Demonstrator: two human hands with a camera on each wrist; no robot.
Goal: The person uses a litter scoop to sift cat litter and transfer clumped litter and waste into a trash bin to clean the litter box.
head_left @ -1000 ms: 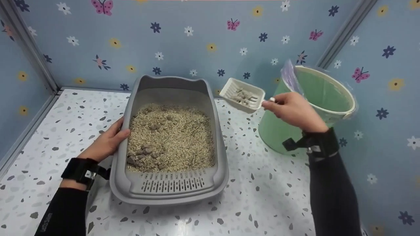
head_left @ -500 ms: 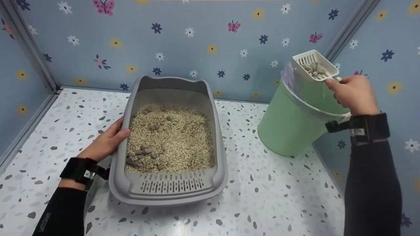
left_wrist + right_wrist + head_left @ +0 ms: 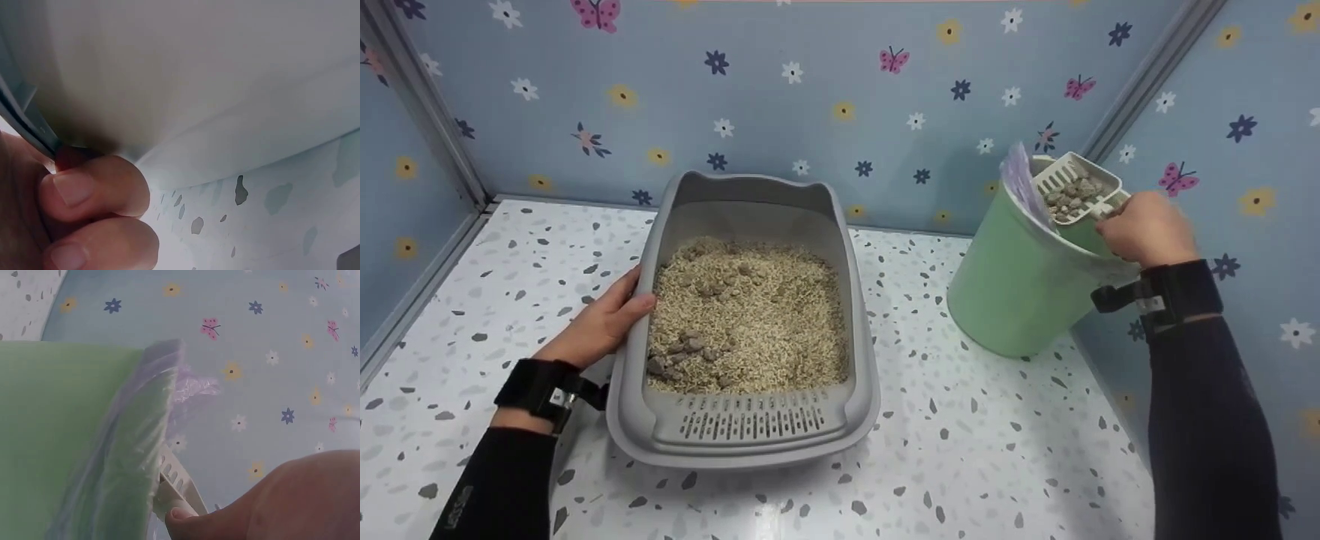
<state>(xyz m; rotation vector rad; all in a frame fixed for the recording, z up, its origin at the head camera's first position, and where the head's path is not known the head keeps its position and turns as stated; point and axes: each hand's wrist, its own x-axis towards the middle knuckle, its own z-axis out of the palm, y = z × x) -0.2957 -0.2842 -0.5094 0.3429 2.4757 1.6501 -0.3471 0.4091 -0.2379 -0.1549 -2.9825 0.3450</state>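
My left hand (image 3: 595, 324) grips the left rim of a grey litter box (image 3: 866, 375), thumb on the rim's top side; in the left wrist view, curled fingers (image 3: 112, 188) show under the edge. Tan litter (image 3: 765, 330) fills the box, with darker clumps (image 3: 690, 349) at the front left. My right hand (image 3: 1153, 229) holds a white slotted litter scoop (image 3: 1090, 163) by its handle. Grey clumps (image 3: 1072, 196) lie in the scoop, which is tilted at the mouth of a green trash bin (image 3: 1005, 285). The right wrist view shows the scoop's slotted side (image 3: 181, 477) partly behind the bin's lined rim.
A purplish plastic liner (image 3: 1024, 184) drapes over the bin's rim. The bin stands at the back right, close to the flowered walls (image 3: 780, 120). Speckled white floor (image 3: 937, 420) lies between the box and the bin.
My right hand has carried the loaded scoop rightward from beside the litter box to above the bin, then lowered it to the bin's mouth. The left hand has stayed on the box rim.
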